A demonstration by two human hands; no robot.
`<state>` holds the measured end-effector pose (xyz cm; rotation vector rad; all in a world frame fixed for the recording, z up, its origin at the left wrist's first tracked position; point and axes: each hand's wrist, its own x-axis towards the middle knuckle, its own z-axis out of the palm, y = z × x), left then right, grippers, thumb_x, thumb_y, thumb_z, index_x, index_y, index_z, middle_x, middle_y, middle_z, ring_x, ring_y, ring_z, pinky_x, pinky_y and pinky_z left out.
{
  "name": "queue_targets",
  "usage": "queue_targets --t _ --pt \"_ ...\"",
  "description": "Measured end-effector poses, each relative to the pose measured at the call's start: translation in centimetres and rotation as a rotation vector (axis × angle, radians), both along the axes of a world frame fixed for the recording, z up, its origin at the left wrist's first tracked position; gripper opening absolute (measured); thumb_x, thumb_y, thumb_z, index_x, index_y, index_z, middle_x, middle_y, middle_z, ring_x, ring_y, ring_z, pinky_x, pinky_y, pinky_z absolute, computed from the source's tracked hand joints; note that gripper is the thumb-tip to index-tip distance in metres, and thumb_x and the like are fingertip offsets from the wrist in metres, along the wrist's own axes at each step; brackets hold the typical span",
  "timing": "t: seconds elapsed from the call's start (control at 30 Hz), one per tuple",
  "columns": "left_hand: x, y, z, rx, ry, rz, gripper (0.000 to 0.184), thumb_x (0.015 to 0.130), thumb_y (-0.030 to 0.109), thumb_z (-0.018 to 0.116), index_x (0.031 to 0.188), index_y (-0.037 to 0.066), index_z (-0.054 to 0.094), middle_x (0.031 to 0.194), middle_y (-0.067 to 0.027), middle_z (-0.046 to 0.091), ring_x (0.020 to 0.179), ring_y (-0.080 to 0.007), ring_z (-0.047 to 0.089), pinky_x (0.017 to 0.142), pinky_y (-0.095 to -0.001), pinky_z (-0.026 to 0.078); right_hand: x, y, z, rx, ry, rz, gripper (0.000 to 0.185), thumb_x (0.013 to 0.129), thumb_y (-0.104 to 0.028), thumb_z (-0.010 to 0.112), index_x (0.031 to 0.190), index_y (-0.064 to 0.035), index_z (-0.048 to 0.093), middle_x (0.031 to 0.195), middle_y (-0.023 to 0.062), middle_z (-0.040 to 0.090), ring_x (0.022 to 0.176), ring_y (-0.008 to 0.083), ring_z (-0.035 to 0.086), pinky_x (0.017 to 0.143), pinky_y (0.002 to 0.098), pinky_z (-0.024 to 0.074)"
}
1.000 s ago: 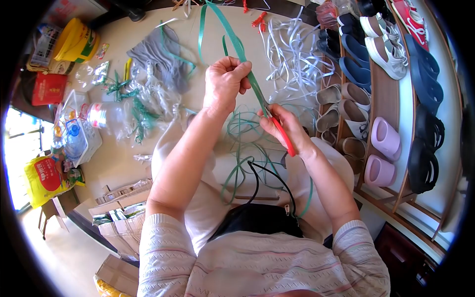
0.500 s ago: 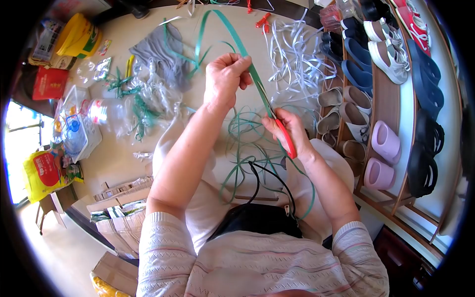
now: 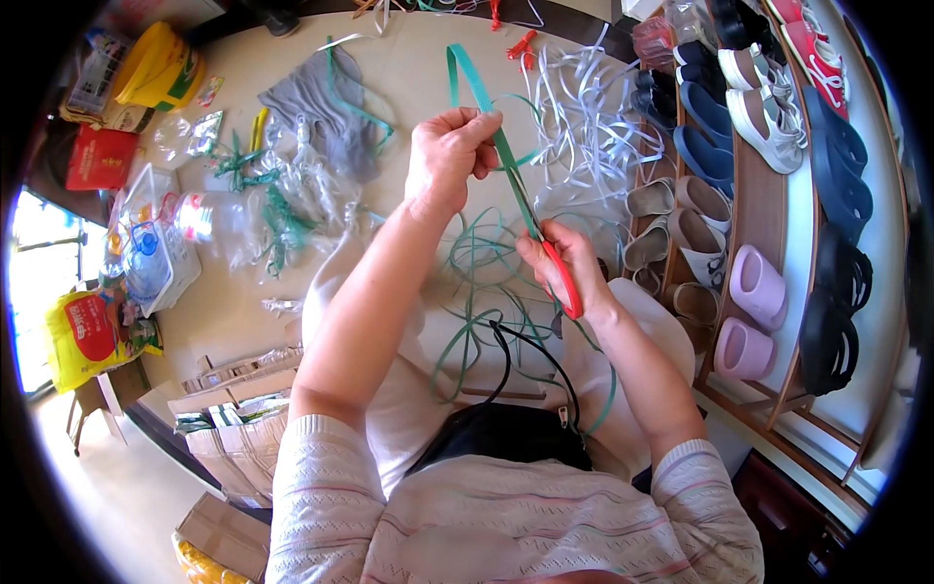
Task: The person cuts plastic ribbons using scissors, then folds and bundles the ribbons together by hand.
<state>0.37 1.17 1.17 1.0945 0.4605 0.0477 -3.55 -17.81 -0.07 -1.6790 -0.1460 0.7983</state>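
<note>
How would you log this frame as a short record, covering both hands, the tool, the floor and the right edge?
left hand: pinches a green strap
right hand: holds red-handled scissors
blades: lie along the strap's length
below the hands: thin green strands, loosely looped
floor: grey cloth, tangled pale strips
right side: wooden rack with shoes

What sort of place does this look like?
Probably a room in a home, perhaps near the entrance: a wooden shoe rack holds lilac slippers, and a yellow bucket sits among household clutter.
</note>
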Motion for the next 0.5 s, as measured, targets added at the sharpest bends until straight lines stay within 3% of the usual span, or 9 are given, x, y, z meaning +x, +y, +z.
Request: queue_targets --t 0.07,0.17,0.33,0.5 --pt "0.0 0.0 0.0 -0.004 -0.021 0.018 0.015 0.078 0.011 0.063 0.073 -0.001 0.055 0.056 -0.0049 0.054 0.043 -0.0101 0.049 0.039 -0.0218 0.037 -0.2 -0.1 -0.2 0.02 0.022 -0.004 0.03 0.083 -0.03 0.063 0.076 -0.0026 0.053 0.059 -0.0065 0.04 0.054 0.0025 0.032 0.046 0.02 0.0258" --pt "-0.4 -0.7 -0.1 0.006 -0.026 0.031 0.015 0.078 0.01 0.063 0.073 -0.001 0.054 0.056 -0.0049 0.054 0.044 -0.0103 0.05 0.039 -0.0218 0.037 0.1 0.0 -1.7 0.08 -0.118 0.006 0.026 0.086 -0.032 0.058 0.088 -0.0067 0.052 0.054 -0.0071 0.038 0.04 0.0017 0.033 0.037 0.0181 0.0249" --pt "-0.8 -1.3 -0.1 -0.008 -0.022 0.013 0.015 0.079 0.011 0.064 0.074 0.004 0.053 0.059 -0.0034 0.053 0.044 -0.0095 0.049 0.04 -0.0211 0.036 0.1 0.4 0.2 0.077 0.022 -0.038 0.027 0.084 -0.03 0.061 0.081 -0.0048 0.052 0.056 -0.0075 0.038 0.047 0.0015 0.032 0.041 0.0187 0.0249" --pt "-0.1 -0.2 -0.1 -0.024 0.007 0.015 0.013 0.076 0.008 0.063 0.074 -0.001 0.053 0.056 -0.0048 0.053 0.043 -0.0102 0.049 0.04 -0.0226 0.037 -0.2 0.2 0.6 0.07 0.089 -0.043 0.026 0.084 -0.028 0.063 0.078 -0.004 0.053 0.057 -0.0077 0.039 0.048 0.0013 0.032 0.042 0.0189 0.0243"
